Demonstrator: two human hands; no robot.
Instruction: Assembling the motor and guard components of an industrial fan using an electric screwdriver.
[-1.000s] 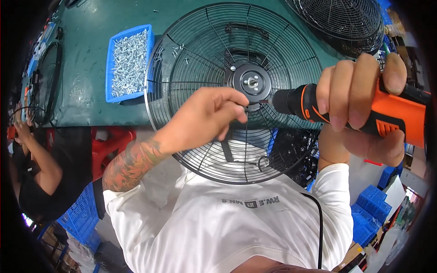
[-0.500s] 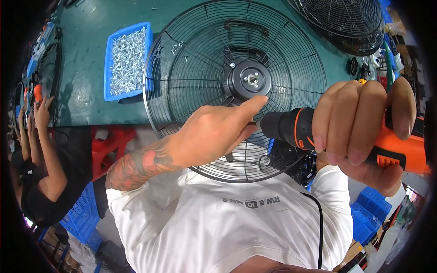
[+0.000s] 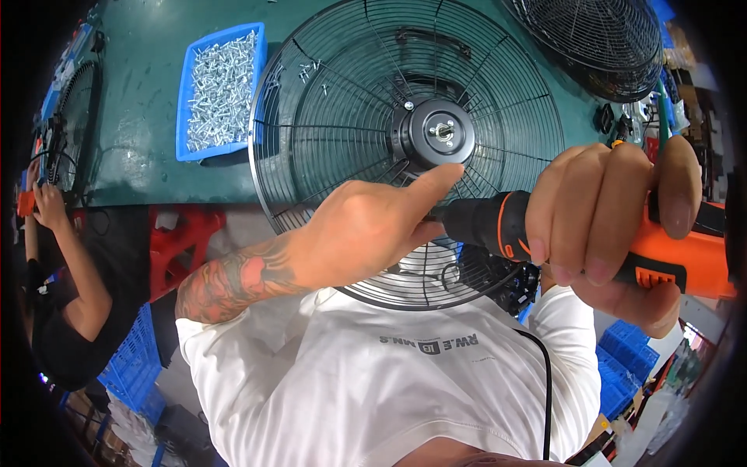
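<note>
My right hand (image 3: pixel 595 214) is wrapped around an orange and black power drill (image 3: pixel 665 257), its nose pointing left. My left hand (image 3: pixel 362 226) is closed right at the drill's nose, one finger stretched along toward the fan's centre. Whatever its fingers pinch there is hidden. Beneath both hands is a round black wire fan guard (image 3: pixel 254 144), partly over the table's front edge. A black motor (image 3: pixel 441 134) with a short shaft and small screws on its face sits at its middle, just beyond my left fingertip.
A blue tray (image 3: pixel 184 101) heaped with silver screws (image 3: pixel 222 89) stands left of the guard on the green table (image 3: pixel 140 117). Loose screws (image 3: pixel 310 70) lie near the guard's left side. More black fan guards (image 3: pixel 591 43) are at the far right. A co-worker's hand (image 3: pixel 50 206) works at far left.
The guard, motor and tray shift slightly in the picture. My left hand stays at the drill's nose, and my right hand keeps hold of the drill. The co-worker's orange tool has moved lower and left.
</note>
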